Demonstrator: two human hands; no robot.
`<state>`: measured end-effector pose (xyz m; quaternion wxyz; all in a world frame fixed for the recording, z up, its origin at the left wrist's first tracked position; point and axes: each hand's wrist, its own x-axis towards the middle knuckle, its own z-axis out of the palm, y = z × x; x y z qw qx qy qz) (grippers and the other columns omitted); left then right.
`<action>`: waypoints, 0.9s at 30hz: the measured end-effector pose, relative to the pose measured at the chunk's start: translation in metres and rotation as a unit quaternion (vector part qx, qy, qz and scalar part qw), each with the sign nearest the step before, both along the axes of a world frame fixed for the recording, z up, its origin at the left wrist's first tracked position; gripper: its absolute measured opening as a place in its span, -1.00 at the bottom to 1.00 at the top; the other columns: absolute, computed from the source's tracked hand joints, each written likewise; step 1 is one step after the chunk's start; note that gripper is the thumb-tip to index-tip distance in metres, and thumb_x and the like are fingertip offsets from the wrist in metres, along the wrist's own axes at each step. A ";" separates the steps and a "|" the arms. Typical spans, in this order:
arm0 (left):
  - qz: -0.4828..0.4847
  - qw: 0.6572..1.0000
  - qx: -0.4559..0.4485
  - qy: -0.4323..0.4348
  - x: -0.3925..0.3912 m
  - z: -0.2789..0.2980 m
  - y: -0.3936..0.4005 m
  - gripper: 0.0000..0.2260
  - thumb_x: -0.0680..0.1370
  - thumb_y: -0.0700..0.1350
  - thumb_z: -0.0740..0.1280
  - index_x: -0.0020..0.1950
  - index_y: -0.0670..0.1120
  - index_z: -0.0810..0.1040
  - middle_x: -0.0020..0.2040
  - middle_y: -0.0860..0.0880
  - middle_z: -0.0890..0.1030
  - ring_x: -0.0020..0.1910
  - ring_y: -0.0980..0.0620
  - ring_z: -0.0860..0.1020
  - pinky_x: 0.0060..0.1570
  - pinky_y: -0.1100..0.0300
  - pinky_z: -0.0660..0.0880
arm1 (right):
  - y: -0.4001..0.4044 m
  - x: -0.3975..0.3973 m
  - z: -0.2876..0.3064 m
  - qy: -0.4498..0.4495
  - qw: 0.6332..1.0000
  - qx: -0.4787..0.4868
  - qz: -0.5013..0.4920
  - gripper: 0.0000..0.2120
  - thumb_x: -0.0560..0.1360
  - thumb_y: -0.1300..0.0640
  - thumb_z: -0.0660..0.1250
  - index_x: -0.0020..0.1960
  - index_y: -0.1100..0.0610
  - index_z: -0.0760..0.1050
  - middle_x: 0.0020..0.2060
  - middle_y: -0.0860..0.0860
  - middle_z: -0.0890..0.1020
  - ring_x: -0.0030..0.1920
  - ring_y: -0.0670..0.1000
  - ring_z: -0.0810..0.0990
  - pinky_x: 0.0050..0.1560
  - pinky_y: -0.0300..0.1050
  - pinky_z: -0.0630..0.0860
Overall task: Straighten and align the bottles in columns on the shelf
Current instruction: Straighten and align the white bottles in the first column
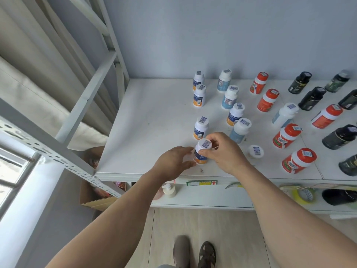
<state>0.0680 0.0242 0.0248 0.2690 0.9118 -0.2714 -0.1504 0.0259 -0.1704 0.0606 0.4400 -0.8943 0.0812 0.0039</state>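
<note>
On the white shelf (150, 120) stand several small bottles. A white bottle with a blue and orange label (202, 151) sits near the front edge. My right hand (222, 151) pinches it around the cap, and my left hand (173, 163) touches its lower side with relaxed fingers. Behind it stands a like bottle (201, 128), with two more (199, 96) at the back. To the right runs a slanted column of light-blue labelled bottles (229, 97). Red-capped bottles (267, 100) and dark bottles (312, 98) stand farther right.
The shelf's left post and perforated metal rail (58, 151) run diagonally at the left. A lower shelf holds a pump bottle (170, 190) and tape rolls (303, 194). A cardboard box (96, 198) sits on the floor below. My feet (195, 252) stand near the shelf.
</note>
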 end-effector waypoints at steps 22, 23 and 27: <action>0.086 0.995 -0.038 0.019 0.061 -0.001 -0.020 -0.48 0.55 0.13 0.29 0.47 0.05 0.29 0.35 0.09 0.48 0.30 0.04 0.43 0.20 0.20 0.32 | -0.015 0.080 0.026 0.057 0.992 -0.104 0.048 -0.45 0.49 0.03 0.37 0.43 -0.04 0.28 0.37 -0.04 0.39 0.31 -0.01 0.39 0.12 -0.22 0.27; 0.091 0.995 -0.039 0.030 0.062 -0.001 -0.023 -0.48 0.55 0.13 0.30 0.47 0.05 0.29 0.35 0.09 0.48 0.29 0.04 0.44 0.20 0.21 0.32 | -0.015 0.082 0.024 0.062 0.990 -0.114 0.059 -0.47 0.49 0.03 0.36 0.42 -0.04 0.30 0.36 -0.04 0.42 0.29 0.00 0.41 0.11 -0.23 0.28; 0.112 0.989 -0.060 0.071 0.068 0.001 -0.034 -0.47 0.51 0.12 0.36 0.45 0.07 0.33 0.33 0.12 0.50 0.26 0.06 0.46 0.19 0.22 0.35 | -0.019 0.091 0.022 0.054 0.991 -0.109 0.062 -0.54 0.50 0.02 0.35 0.38 -0.02 0.35 0.30 -0.04 0.49 0.22 0.00 0.48 0.08 -0.23 0.32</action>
